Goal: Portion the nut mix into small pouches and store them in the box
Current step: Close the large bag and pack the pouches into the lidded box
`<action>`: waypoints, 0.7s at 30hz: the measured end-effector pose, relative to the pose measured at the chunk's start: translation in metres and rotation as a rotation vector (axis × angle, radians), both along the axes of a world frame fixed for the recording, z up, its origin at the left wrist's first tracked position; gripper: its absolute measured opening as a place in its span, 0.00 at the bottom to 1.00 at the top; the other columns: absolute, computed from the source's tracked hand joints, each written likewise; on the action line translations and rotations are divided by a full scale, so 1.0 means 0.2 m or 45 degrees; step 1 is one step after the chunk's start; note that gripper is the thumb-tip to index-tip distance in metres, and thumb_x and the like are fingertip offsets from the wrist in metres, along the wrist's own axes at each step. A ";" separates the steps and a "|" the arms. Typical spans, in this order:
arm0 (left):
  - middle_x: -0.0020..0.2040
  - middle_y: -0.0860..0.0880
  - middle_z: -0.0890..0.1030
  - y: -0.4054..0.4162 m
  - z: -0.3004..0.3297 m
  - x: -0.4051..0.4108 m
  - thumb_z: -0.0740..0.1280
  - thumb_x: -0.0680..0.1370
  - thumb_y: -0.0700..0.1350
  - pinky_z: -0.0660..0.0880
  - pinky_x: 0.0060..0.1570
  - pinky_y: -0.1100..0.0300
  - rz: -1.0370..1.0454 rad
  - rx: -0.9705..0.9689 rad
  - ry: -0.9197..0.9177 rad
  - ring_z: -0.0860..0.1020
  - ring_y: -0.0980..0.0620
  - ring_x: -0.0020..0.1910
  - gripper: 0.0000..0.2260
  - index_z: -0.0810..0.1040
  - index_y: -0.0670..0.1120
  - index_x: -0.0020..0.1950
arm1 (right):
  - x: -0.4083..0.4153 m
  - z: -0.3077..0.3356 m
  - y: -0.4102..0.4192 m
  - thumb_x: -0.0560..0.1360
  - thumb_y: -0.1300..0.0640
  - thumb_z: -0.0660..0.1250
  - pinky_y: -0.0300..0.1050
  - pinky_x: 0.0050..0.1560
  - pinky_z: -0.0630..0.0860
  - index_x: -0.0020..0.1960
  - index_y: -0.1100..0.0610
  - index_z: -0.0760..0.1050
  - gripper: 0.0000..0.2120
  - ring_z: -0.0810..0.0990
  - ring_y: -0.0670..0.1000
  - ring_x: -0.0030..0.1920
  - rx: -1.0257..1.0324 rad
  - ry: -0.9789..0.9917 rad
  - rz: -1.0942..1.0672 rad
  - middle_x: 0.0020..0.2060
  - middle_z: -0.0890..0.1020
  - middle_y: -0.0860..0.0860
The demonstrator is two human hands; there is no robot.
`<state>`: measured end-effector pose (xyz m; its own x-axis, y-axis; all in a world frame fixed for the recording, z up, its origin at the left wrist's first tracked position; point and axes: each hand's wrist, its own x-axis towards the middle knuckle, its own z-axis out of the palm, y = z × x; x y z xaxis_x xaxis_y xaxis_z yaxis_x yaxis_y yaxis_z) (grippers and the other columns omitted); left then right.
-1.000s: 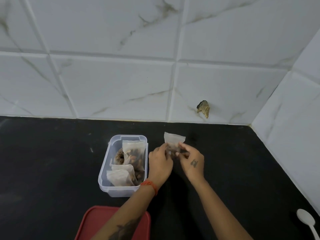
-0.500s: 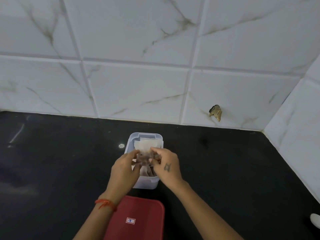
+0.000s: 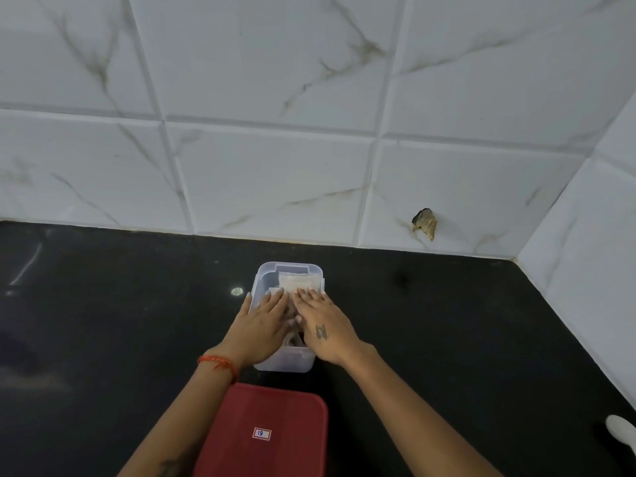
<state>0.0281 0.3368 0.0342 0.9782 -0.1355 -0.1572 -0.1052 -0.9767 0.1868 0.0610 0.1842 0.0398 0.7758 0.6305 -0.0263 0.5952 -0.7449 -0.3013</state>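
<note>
On black worktop (image 3: 103, 339) | left hand (image 3: 261, 325), right hand (image 3: 323, 325) flat on pouches (image 3: 297, 282) inside clear box (image 3: 287, 363) | fingers spread, gripping nothing | red lid (image 3: 265, 438) just beside

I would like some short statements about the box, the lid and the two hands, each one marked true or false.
1. Both hands, left hand and right hand, lie flat over the clear box. True.
2. The red lid is closed on the box. False: it lies on the counter, nearer the person.
3. A pouch shows inside the box beyond the fingertips. True.
4. The box stands against the tiled wall. False: bare counter separates them.
</note>
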 end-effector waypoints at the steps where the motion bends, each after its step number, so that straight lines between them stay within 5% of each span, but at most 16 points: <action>1: 0.79 0.49 0.45 0.01 0.00 0.01 0.32 0.72 0.63 0.36 0.73 0.49 -0.016 0.017 -0.002 0.44 0.51 0.77 0.37 0.41 0.46 0.78 | 0.00 0.00 0.00 0.82 0.58 0.51 0.44 0.76 0.41 0.77 0.59 0.48 0.25 0.47 0.51 0.77 -0.013 -0.012 0.003 0.77 0.52 0.55; 3: 0.79 0.49 0.46 0.02 -0.02 0.01 0.25 0.63 0.61 0.36 0.73 0.50 -0.045 0.077 -0.027 0.45 0.51 0.78 0.44 0.42 0.46 0.78 | 0.01 -0.02 0.00 0.82 0.60 0.52 0.45 0.75 0.41 0.77 0.59 0.48 0.26 0.47 0.51 0.77 -0.040 -0.041 0.008 0.77 0.53 0.54; 6: 0.79 0.49 0.46 0.02 -0.04 0.01 0.25 0.61 0.59 0.36 0.73 0.49 -0.056 0.143 -0.052 0.46 0.51 0.78 0.45 0.42 0.47 0.78 | 0.01 -0.03 0.01 0.82 0.58 0.51 0.45 0.75 0.40 0.77 0.59 0.49 0.25 0.49 0.52 0.77 -0.093 -0.073 0.007 0.77 0.54 0.54; 10: 0.79 0.49 0.48 0.01 -0.04 0.00 0.33 0.73 0.58 0.36 0.73 0.50 -0.028 0.105 -0.055 0.48 0.52 0.77 0.35 0.44 0.47 0.78 | 0.03 -0.03 0.02 0.81 0.59 0.53 0.46 0.75 0.42 0.77 0.58 0.52 0.26 0.52 0.52 0.76 -0.054 -0.024 0.017 0.76 0.57 0.54; 12: 0.78 0.49 0.52 0.01 -0.03 -0.02 0.45 0.82 0.51 0.36 0.73 0.53 0.008 -0.041 -0.143 0.51 0.52 0.77 0.25 0.48 0.47 0.78 | 0.03 -0.04 0.01 0.80 0.61 0.56 0.47 0.76 0.50 0.76 0.56 0.58 0.24 0.57 0.53 0.75 0.222 0.091 -0.012 0.74 0.62 0.54; 15: 0.77 0.48 0.59 0.02 -0.05 -0.07 0.59 0.81 0.40 0.42 0.74 0.54 0.041 -0.417 -0.402 0.59 0.47 0.75 0.24 0.58 0.46 0.76 | 0.00 -0.02 -0.03 0.79 0.64 0.59 0.40 0.71 0.62 0.72 0.55 0.66 0.22 0.66 0.48 0.70 0.739 0.215 -0.193 0.69 0.70 0.50; 17: 0.75 0.49 0.63 0.03 -0.07 -0.12 0.62 0.80 0.39 0.51 0.75 0.53 0.085 -0.589 -0.593 0.63 0.49 0.73 0.23 0.64 0.47 0.74 | -0.05 -0.01 -0.07 0.78 0.66 0.61 0.29 0.63 0.67 0.67 0.56 0.72 0.19 0.73 0.42 0.62 0.982 0.146 -0.345 0.61 0.75 0.45; 21: 0.74 0.51 0.64 0.02 -0.08 -0.28 0.62 0.80 0.44 0.61 0.68 0.59 0.398 -0.864 -0.805 0.61 0.55 0.73 0.21 0.65 0.47 0.73 | -0.18 -0.07 -0.14 0.76 0.65 0.64 0.25 0.53 0.71 0.59 0.57 0.79 0.14 0.78 0.36 0.50 1.343 0.112 -0.679 0.51 0.81 0.44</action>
